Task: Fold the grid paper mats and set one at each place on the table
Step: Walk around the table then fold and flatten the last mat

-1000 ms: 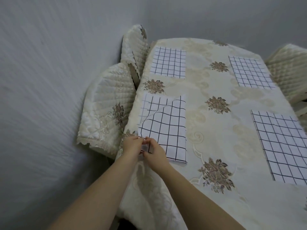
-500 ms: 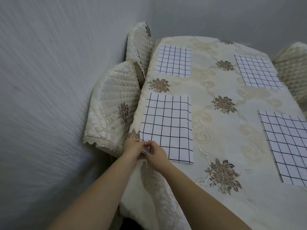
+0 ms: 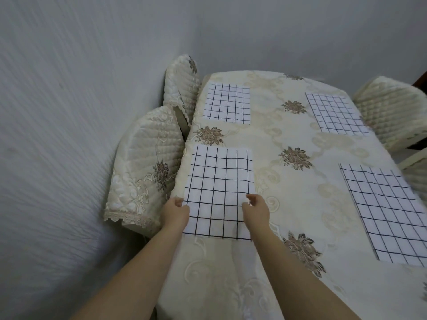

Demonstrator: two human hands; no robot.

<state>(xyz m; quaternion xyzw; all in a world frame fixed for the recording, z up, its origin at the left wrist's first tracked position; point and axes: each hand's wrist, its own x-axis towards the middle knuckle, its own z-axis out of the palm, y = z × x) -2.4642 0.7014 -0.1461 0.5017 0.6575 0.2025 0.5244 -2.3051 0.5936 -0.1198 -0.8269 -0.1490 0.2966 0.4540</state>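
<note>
The left hand (image 3: pixel 176 212) and right hand (image 3: pixel 256 212), now spread apart, pinch the side edges of the flattened lower-centre grid paper mat (image 3: pixel 219 181), likely squaring it.

Near-left mat (image 3: pixel 219 192): white paper with black grid lines, matt and smooth.
Far-left mat (image 3: pixel 227 105): the same matt, smooth paper.
Far-right mat (image 3: pixel 335 114): matt grid paper.
Near-right mat (image 3: pixel 388 213): matt grid paper.
Tablecloth (image 3: pixel 288 192): cream cloth with a soft sheen, tone-on-tone scrolls and brown embroidered flowers.
Near-left chair cover (image 3: pixel 143 167): quilted cream cloth, satin-like shine, lacy trim along the hem.
Far-left chair cover (image 3: pixel 182 86): the same shiny quilted cloth.
Right chair cover (image 3: pixel 392 112): quilted cream cloth, bumpy.
Wall (image 3: pixel 69 88): grey, matt, finely ridged.
</note>
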